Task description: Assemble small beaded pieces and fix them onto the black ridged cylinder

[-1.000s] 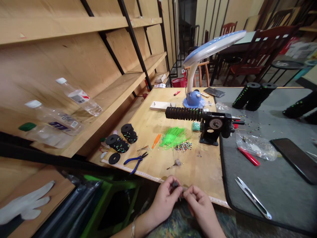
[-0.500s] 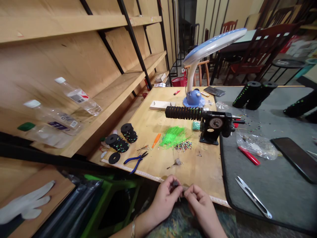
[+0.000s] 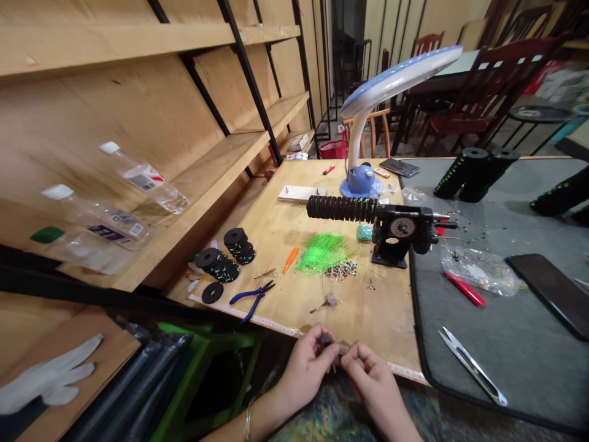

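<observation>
Moved: nothing, both hands stay put at near table edge (image 3: 368, 334).
Left hand (image 3: 304, 368): fingers (image 3: 322, 355) pinch small dark piece (image 3: 326, 339).
Right hand (image 3: 372, 380): fingertips (image 3: 352, 361) pinched beside it; contents too small to tell.

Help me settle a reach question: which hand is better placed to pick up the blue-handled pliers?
Left, most likely. The left hand is nearer the blue-handled pliers, which lie up and to its left; the right hand would have to cross over it. Both hands pinch a small dark piece.
</observation>
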Demonstrator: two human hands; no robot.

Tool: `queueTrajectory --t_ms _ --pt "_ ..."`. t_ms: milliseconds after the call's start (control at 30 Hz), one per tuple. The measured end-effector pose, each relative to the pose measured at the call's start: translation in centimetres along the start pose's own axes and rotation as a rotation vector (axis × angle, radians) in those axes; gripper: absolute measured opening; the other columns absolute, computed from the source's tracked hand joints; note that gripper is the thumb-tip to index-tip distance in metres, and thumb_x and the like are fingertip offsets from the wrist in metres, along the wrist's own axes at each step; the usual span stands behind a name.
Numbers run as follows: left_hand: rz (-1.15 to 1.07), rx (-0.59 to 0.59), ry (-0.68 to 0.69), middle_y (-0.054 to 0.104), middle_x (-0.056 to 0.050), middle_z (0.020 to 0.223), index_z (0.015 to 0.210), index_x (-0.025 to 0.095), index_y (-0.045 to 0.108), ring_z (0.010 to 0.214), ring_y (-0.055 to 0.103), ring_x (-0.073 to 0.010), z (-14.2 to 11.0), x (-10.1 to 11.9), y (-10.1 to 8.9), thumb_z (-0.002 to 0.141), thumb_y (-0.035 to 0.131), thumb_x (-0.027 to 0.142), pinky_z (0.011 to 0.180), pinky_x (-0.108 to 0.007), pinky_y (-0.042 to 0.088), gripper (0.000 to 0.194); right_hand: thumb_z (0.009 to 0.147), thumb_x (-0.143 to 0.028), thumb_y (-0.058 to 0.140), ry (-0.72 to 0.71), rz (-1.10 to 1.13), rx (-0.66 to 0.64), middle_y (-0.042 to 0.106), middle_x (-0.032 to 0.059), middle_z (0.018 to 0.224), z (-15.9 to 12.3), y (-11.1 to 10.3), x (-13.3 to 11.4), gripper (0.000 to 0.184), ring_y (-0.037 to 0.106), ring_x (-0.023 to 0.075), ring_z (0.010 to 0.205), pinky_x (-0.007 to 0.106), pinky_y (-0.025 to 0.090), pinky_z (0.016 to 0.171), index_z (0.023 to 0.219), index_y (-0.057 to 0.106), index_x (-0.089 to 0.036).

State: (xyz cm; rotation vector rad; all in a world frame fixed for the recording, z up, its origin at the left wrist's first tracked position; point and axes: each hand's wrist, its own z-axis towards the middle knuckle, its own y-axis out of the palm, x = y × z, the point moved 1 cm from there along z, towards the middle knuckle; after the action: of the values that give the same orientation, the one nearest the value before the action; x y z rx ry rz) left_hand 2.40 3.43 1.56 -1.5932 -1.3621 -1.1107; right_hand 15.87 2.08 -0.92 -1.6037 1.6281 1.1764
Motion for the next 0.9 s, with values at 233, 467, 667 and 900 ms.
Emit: queueTrajectory --t_ms 233,467,667,900 --pt "0.009 0.016 0.021 0.05 0.003 0.068 0.075 0.018 0.051 0.059 0.048 -0.0108 -0.16 -0.02 0.2 0.079 0.065 0.033 0.056 -0.022 0.04 0.02 0.065 -0.06 0.068 0.005 0.039 0.005 0.031 -0.0125 0.039 0.06 -0.14 -0.24 0.045 0.022 0.005 0.035 0.02 0.015 0.038 0.059 0.047 -0.022" --pt "0.033 -0.011 0.062 0.052 0.002 0.067 0.075 0.018 0.05 0.063 0.051 -0.0126 -0.24 0.18 0.36 0.082 0.06 0.027 0.062 -0.024 0.042 0.015 0.063 -0.067 0.068 0.004 0.048 0.023 0.033 -0.012 0.039 0.31 -0.32 0.06 0.05 0.023 0.0048 0.036 0.019 0.015 0.038 0.062 0.05 -0.02" --pt "0.136 0.009 0.103 0.054 0.0 0.069 0.076 0.018 0.053 0.067 0.053 -0.0146 -0.35 0.51 0.21 0.082 0.058 0.022 0.066 -0.025 0.043 0.009 0.062 -0.072 0.066 -0.027 0.036 0.033 0.033 -0.0125 0.04 0.32 -0.45 -0.27 0.054 0.025 0.0049 0.035 0.018 0.017 0.037 0.066 0.052 -0.02" --pt "0.271 0.029 0.161 0.057 -0.001 0.072 0.075 0.017 0.057 0.069 0.052 -0.0156 -0.31 0.17 0.16 0.081 0.058 0.017 0.066 -0.024 0.041 0.005 0.063 -0.07 0.067 -0.03 0.041 0.02 0.034 -0.0135 0.039 0.43 -0.32 -0.38 0.053 0.026 0.0051 0.033 0.018 0.017 0.036 0.075 0.057 -0.019"
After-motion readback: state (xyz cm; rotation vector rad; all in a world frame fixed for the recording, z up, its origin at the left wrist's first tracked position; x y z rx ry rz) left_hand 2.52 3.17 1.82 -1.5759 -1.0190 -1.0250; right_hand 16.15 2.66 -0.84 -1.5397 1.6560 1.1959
